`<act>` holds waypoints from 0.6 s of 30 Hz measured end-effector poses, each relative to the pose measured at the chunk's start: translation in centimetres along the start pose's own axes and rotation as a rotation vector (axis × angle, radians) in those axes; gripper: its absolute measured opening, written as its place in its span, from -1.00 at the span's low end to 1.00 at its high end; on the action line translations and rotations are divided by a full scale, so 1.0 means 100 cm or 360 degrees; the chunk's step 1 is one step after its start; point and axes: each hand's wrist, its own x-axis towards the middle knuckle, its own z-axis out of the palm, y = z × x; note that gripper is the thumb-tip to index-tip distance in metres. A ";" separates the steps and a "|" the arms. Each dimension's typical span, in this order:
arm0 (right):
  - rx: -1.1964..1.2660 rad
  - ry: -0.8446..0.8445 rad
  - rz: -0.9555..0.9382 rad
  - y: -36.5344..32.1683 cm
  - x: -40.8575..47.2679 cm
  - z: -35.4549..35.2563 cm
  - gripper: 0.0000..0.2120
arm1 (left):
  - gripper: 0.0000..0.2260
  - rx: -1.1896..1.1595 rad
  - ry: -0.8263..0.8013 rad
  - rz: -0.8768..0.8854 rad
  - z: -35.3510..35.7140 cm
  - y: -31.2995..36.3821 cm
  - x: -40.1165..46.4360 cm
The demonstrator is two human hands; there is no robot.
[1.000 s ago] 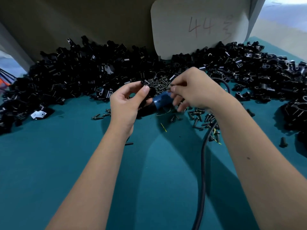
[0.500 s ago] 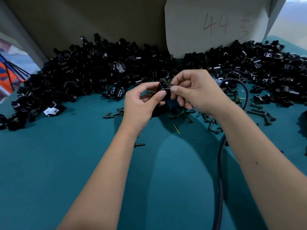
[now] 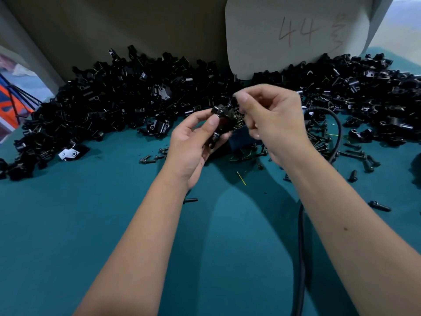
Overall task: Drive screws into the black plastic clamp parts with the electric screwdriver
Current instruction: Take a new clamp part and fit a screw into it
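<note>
My left hand holds a black plastic clamp part between thumb and fingers, above the table's middle. My right hand is just right of it, thumb and forefinger pinching a small dark screw right above the clamp; the screw is blurred. The electric screwdriver, blue and black, lies on the teal table under both hands, mostly hidden. Neither hand touches it. Its black cable loops right and runs toward me.
A long heap of black clamp parts fills the back of the table, continuing on the right. Loose screws are scattered right of my hands and a few to the left. A cardboard sheet marked 44 stands behind.
My right hand has lifted slightly off the clamp, pinching fingers now just above it. My left hand has turned the clamp more upright. The view has shifted a little.
</note>
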 end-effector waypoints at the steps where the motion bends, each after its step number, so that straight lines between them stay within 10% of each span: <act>1: 0.0019 0.0015 0.0008 0.000 0.001 -0.003 -0.96 | -0.91 -0.0101 -0.0003 -0.0065 0.001 0.002 0.000; 18: -0.0134 0.0091 -0.0194 0.009 -0.001 -0.008 -0.90 | -0.94 -0.0149 -0.0046 -0.0148 0.000 0.007 -0.003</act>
